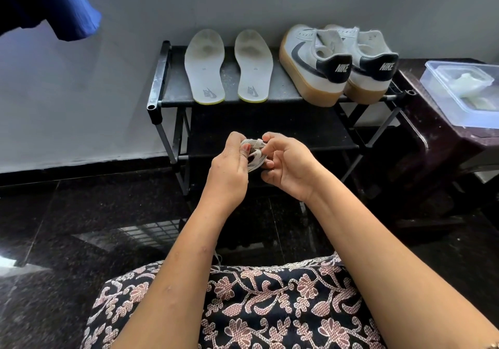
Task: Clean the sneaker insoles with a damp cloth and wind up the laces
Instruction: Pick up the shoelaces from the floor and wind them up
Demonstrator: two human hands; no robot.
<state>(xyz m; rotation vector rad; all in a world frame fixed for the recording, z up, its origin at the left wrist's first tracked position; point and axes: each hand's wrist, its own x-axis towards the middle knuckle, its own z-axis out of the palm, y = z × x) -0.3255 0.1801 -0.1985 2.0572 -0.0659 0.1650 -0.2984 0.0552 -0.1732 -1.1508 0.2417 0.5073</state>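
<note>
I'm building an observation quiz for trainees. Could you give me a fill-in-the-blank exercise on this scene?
1. ____ insoles lie side by side on the top shelf of the rack.
2. The sneakers stand to the ____ of the insoles.
3. The left hand and the right hand together hold a bundled white ____.
Missing words: two; right; lace.

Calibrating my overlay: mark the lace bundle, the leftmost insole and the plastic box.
lace bundle point(253, 163), head view, on its wound white loops
leftmost insole point(204, 66), head view, on its midsection
plastic box point(442, 101), head view, on its front wall
</note>
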